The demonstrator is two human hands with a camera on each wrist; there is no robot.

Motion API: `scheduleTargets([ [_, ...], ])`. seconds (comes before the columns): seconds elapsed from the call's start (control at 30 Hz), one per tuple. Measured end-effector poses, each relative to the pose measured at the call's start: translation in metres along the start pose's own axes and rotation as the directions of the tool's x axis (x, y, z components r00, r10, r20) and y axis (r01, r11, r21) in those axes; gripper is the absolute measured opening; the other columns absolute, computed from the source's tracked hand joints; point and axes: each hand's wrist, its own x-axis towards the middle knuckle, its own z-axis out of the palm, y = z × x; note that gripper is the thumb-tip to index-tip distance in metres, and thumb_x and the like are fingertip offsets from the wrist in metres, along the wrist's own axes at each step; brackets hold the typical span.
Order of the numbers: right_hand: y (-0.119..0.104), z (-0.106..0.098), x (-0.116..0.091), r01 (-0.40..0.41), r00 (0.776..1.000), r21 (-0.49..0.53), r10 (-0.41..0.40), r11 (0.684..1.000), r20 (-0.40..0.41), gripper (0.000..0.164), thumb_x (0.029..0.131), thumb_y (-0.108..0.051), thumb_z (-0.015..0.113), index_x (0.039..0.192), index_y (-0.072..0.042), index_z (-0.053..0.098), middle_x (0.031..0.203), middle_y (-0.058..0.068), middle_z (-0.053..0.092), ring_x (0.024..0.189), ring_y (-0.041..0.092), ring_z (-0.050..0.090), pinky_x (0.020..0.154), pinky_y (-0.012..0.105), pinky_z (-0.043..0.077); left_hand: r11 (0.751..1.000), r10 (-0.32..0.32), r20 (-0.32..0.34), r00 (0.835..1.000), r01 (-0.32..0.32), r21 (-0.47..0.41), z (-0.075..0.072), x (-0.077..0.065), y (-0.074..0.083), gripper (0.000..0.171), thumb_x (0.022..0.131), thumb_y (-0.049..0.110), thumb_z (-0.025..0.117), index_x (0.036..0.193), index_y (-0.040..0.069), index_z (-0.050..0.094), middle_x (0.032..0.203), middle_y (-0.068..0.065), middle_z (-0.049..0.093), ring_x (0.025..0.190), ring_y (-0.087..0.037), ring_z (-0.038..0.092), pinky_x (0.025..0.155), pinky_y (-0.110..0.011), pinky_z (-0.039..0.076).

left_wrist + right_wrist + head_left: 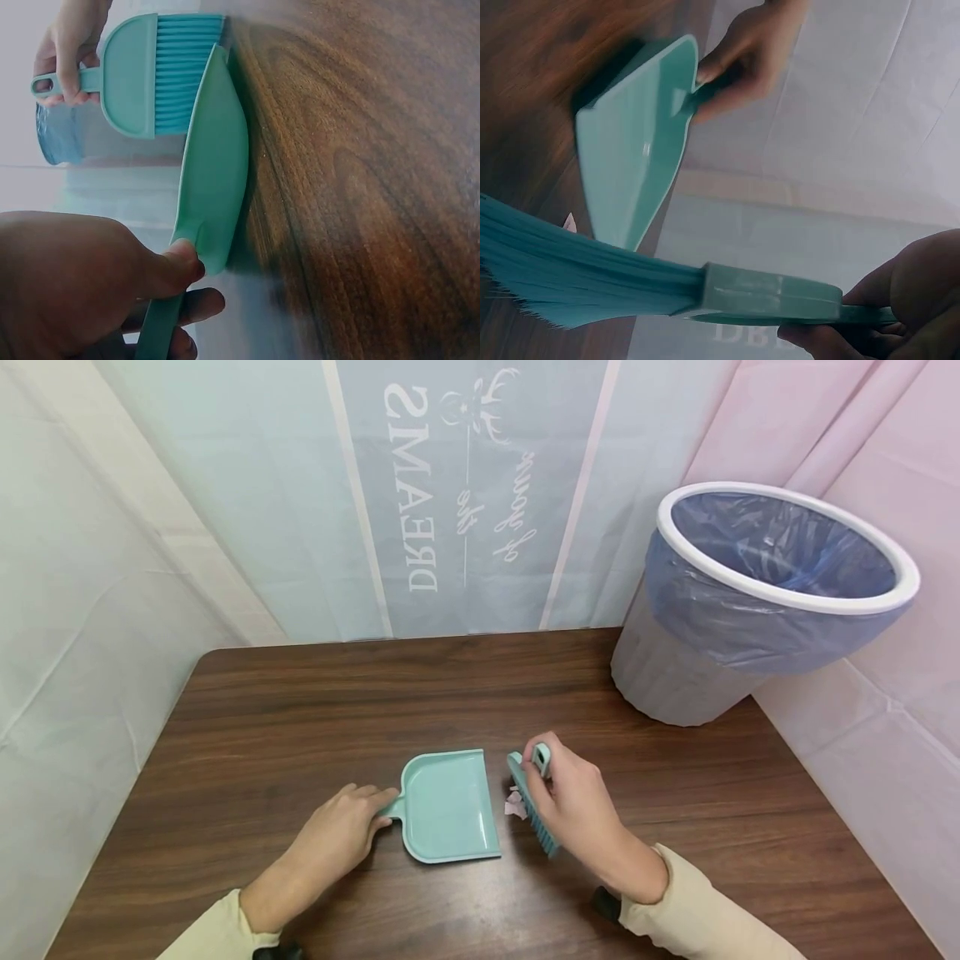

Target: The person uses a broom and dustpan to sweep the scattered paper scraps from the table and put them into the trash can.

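My left hand (341, 827) grips the short handle of a mint-green dustpan (450, 806), which lies on the table with its wide mouth facing right. In my right hand (573, 793) is the handle of a matching hand brush (542, 827), held upright with its teal bristles (187, 71) pointing down at the table. Scraps of pale pink paper (515, 803) lie between the brush and the pan's lip, partly hidden behind the bristles. The right wrist view shows one paper scrap (570, 223) beside the bristles. The dustpan's tray holds nothing.
A grey waste bin (675, 652) with a white rim and a blue bag liner stands at the table's back right corner. Dark wood tabletop (337, 702) extends around the hands. Light cloth hangings (270, 485) enclose the back and sides.
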Motion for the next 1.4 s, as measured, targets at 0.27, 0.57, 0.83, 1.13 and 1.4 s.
scheduleTargets([
  [0.27, -0.012, 0.013, 0.002, 0.021, 1.0, 0.06, -0.021, 0.998, -0.008, 0.014, 0.093, 0.001, 0.067, 0.098, -0.008, 0.057, 0.07, -0.007, 0.043, 0.057, 0.001, 0.039, 0.049, 0.018, 0.039, 1.0, 0.011, 0.0, 1.0, -0.011, 0.013, -0.001, 0.0, 0.0, 0.034, 0.083, 0.004, 0.082, 0.116, 0.004, 0.072, 0.097, -0.007, 0.072, 0.089, -0.026, 0.068, 0.089, -0.046, 0.055],
  [0.57, -0.019, 0.017, 0.003, 0.021, 1.0, 0.134, -0.019, 0.991, -0.013, 0.013, 0.095, 0.001, 0.066, 0.1, -0.008, 0.057, 0.076, -0.005, 0.053, 0.065, 0.003, 0.054, 0.055, 0.018, 0.049, 1.0, 0.003, 0.01, 1.0, -0.003, 0.021, -0.001, -0.001, 0.0, 0.033, 0.084, 0.004, 0.081, 0.116, 0.005, 0.072, 0.095, -0.005, 0.071, 0.085, -0.025, 0.065, 0.081, -0.043, 0.057],
  [0.83, -0.018, 0.017, 0.001, 0.056, 0.998, 0.209, -0.047, 0.976, -0.052, 0.022, 0.09, 0.009, 0.068, 0.1, -0.007, 0.057, 0.086, 0.001, 0.064, 0.068, 0.003, 0.058, 0.06, 0.017, 0.054, 1.0, -0.001, 0.017, 1.0, 0.0, 0.015, -0.002, -0.001, 0.0, 0.032, 0.085, 0.005, 0.081, 0.116, 0.006, 0.072, 0.094, -0.005, 0.071, 0.084, -0.024, 0.064, 0.077, -0.042, 0.057],
  [1.13, -0.006, 0.005, 0.006, 0.057, 0.993, 0.2, -0.034, 0.978, -0.116, 0.024, 0.089, 0.014, 0.064, 0.099, -0.007, 0.058, 0.085, 0.0, 0.064, 0.062, 0.002, 0.049, 0.055, 0.02, 0.05, 0.999, 0.033, -0.013, 0.999, -0.033, 0.006, -0.001, -0.001, -0.002, 0.033, 0.083, 0.004, 0.082, 0.114, 0.004, 0.072, 0.094, -0.006, 0.072, 0.089, -0.024, 0.069, 0.089, -0.047, 0.055],
  [1.4, 0.01, -0.003, 0.001, -0.001, 0.994, 0.146, 0.017, 0.989, -0.112, 0.024, 0.089, 0.013, 0.065, 0.099, -0.007, 0.058, 0.084, 0.0, 0.064, 0.061, 0.002, 0.048, 0.054, 0.019, 0.048, 0.999, 0.042, -0.026, 0.999, -0.042, -0.004, 0.0, -0.003, -0.002, 0.034, 0.082, 0.005, 0.083, 0.115, 0.004, 0.072, 0.095, -0.006, 0.072, 0.09, -0.024, 0.07, 0.09, -0.047, 0.055],
])
